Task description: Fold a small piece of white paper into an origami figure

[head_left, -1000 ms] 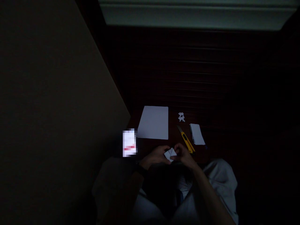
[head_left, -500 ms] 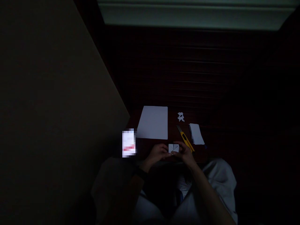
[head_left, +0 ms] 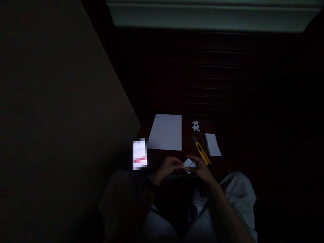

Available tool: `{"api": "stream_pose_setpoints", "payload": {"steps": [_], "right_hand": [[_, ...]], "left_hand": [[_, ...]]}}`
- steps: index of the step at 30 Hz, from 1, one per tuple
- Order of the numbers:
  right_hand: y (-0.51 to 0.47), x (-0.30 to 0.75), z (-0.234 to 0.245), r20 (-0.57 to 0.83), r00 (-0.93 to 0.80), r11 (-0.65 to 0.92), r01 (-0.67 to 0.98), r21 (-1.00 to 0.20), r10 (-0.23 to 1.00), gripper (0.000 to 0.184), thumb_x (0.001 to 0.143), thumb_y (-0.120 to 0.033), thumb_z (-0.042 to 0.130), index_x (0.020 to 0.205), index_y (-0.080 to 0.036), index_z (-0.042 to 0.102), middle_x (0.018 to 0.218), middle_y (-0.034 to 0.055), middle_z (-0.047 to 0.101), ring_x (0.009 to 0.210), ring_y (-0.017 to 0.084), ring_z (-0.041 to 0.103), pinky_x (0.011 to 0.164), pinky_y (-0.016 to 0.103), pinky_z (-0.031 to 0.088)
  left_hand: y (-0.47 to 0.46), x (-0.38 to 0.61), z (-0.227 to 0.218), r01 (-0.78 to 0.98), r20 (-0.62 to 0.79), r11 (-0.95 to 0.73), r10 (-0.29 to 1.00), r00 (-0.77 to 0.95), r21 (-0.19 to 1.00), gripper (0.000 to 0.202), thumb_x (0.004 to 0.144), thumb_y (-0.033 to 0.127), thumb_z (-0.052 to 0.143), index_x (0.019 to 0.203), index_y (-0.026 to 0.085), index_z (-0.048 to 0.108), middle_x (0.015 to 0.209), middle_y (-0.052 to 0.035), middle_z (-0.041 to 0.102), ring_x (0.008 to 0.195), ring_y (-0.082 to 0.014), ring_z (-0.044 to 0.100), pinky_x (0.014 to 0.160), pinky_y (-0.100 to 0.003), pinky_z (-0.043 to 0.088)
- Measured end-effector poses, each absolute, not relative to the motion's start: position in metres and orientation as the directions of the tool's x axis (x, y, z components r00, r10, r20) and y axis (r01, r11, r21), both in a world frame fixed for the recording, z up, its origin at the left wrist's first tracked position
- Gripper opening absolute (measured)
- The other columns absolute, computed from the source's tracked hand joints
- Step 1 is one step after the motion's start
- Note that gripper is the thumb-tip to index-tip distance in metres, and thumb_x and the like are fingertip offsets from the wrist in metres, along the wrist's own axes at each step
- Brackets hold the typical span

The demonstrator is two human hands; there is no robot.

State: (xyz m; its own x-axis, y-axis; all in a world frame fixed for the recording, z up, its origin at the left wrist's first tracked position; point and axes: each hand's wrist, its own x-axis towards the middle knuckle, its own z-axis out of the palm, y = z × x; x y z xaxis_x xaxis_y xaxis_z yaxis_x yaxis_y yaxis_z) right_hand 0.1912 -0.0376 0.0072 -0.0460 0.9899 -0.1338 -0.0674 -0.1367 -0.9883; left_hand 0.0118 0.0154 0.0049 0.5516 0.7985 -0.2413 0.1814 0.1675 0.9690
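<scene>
Your right hand [head_left: 201, 168] holds a folded white paper square [head_left: 188, 163] between thumb and fingers; your left hand [head_left: 169, 166] pinches its near corner. Just beyond your right fingers lies a yellow utility knife [head_left: 201, 152].

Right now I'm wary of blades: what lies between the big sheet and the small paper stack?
In the head view, the yellow cutter lies between them, blade end nearer the sheet; white scraps lie just beyond the blade.

From here I see the cutter [head_left: 202, 154] yellow, black trim. Left of cutter: folded paper [head_left: 188, 162] white, dark lines across; large sheet [head_left: 165, 132] plain white. Right: paper stack [head_left: 214, 145] white. Far left: blurred screen [head_left: 139, 151] white, red band.
</scene>
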Motion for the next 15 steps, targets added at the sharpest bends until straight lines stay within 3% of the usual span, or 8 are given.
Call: {"api": "stream_pose_setpoints", "payload": {"steps": [15], "right_hand": [[-0.037,0.192,-0.004,-0.121,-0.019,-0.121,-0.044,-0.992,0.993,0.042,0.06,-0.023,0.069,0.101,-0.016,0.062,0.074,0.0012,0.062,0.063,0.015,0.054,0.057,0.025,0.042]], "left_hand": [[0.015,0.011,-0.004,0.199,-0.186,0.088,0.812,0.554,0.976,0.029,0.065,0.037,0.066,0.079,0.011,0.069,0.073,-0.0075,0.067,0.062,-0.0161,0.059,0.056,-0.024,0.043]]}}
